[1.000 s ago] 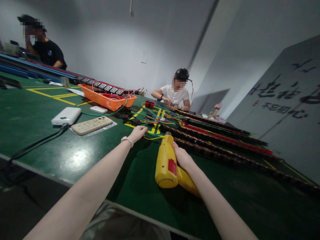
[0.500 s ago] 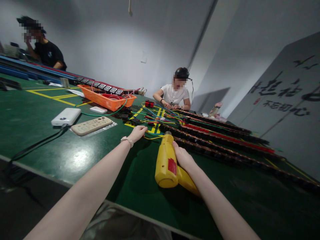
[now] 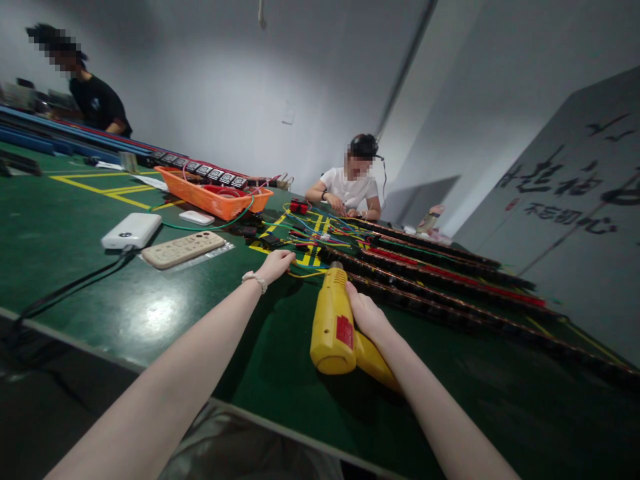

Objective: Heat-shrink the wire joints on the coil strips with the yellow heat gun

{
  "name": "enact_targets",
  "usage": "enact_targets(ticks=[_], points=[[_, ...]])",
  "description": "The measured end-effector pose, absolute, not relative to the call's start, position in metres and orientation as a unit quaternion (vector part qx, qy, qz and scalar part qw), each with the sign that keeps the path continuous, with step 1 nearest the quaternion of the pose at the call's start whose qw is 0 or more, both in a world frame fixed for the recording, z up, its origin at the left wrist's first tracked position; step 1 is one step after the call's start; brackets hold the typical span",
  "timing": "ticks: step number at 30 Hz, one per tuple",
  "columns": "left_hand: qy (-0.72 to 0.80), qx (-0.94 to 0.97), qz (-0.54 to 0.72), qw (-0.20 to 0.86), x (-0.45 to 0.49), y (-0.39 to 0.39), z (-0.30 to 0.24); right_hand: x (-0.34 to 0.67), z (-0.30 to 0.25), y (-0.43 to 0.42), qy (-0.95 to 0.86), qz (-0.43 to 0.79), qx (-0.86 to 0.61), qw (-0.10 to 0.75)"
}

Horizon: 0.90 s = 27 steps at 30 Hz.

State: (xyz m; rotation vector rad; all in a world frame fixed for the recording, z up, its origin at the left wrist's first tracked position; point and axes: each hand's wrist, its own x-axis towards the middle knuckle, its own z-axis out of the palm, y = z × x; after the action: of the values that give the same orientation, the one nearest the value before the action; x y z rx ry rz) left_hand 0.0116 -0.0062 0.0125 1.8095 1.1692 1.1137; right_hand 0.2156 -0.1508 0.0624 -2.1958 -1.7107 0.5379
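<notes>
My right hand point(image 3: 367, 310) is closed around a yellow heat gun point(image 3: 331, 327), whose metal nozzle points away from me toward the wires. Its fingers are partly hidden behind the tool. My left hand point(image 3: 276, 265) is closed in a pinch on the ends of thin coloured wires point(image 3: 310, 272), just left of the nozzle. These yellow and blue-green wires run right toward a long dark strip with copper-coloured edges point(image 3: 400, 293). What exactly sits between the left fingertips is too small to make out beyond the wires.
An orange basket point(image 3: 200, 195) holds red items at the back left. Nearer lie a white power bank point(image 3: 131, 231) with a black cable and a phone in a beige case point(image 3: 183, 250). Several long strips stretch right. A co-worker in white point(image 3: 350, 190) sits opposite; another person in black point(image 3: 100, 103) is far left.
Both my hands and the heat gun stay almost where they were. The person at far left has lowered a hand from near the head.
</notes>
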Motion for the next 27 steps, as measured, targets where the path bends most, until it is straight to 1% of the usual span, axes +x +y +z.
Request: enact_targets(ticks=[11, 15, 21, 27], points=[[0.452, 0.705, 0.43, 0.337, 0.011, -0.006, 0.012, 0.215, 0.062, -0.15, -0.603, 0.2, -0.759, 0.145], [0.449, 0.706, 0.434, 0.333, 0.011, -0.007, 0.014, 0.204, 0.065, -0.155, -0.626, 0.194, -0.744, 0.131], [0.443, 0.71, 0.436, 0.332, 0.011, -0.007, 0.014, 0.182, 0.064, -0.158, -0.644, 0.219, -0.722, 0.125], [0.445, 0.712, 0.44, 0.319, 0.012, -0.001, 0.009, 0.167, 0.057, -0.149, -0.684, 0.207, -0.691, 0.111]])
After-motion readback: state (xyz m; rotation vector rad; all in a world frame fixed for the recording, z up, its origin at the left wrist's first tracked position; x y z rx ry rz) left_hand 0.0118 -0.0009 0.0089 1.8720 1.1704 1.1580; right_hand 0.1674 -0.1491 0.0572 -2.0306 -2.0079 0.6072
